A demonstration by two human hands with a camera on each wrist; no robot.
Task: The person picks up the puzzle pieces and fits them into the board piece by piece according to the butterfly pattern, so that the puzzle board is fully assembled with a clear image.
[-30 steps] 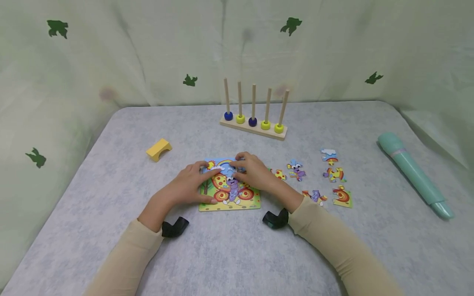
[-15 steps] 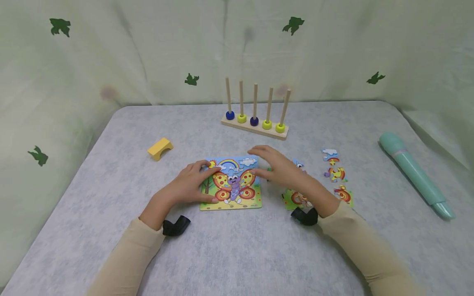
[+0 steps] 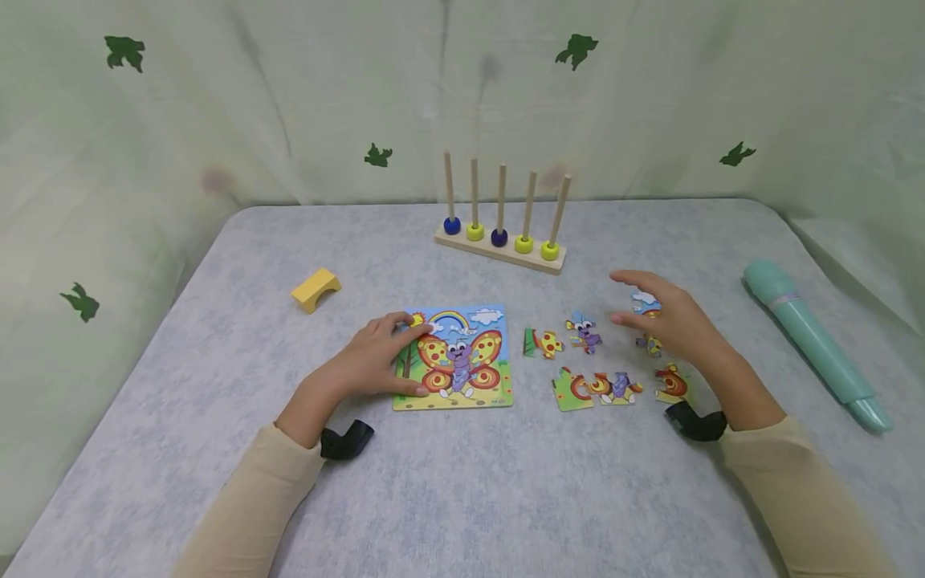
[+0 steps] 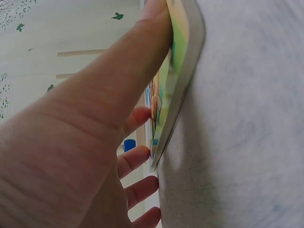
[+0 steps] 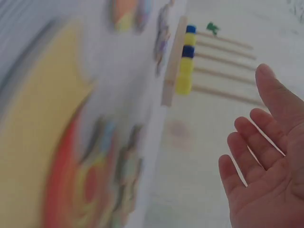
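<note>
A square butterfly puzzle board [image 3: 462, 365] lies at the middle of the table in the head view. My left hand [image 3: 372, 357] rests on its left side, thumb near the lower edge and fingertips on the upper left. In the left wrist view, the thumb [image 4: 118, 66] presses along the board's edge. To the right lie several loose jigsaw pieces, including a spotted wing piece [image 3: 549, 345], a butterfly face piece [image 3: 585, 335] and a red spiral piece [image 3: 672, 384]. My right hand [image 3: 675, 321], holding nothing, hovers with spread fingers over the far-right pieces, partly hiding a cloud piece [image 3: 645, 300].
At the back stands a wooden peg rack [image 3: 499, 250] with blue and yellow beads on upright rods. A yellow arch block [image 3: 315, 290] lies at the left, and a teal toy microphone [image 3: 817, 341] at the right. A pale curtain [image 3: 325, 96] hangs behind the table.
My right hand has left the top of the puzzle board and swung right over the loose pieces, uncovering the board's upper right. My left hand has stayed on the board.
</note>
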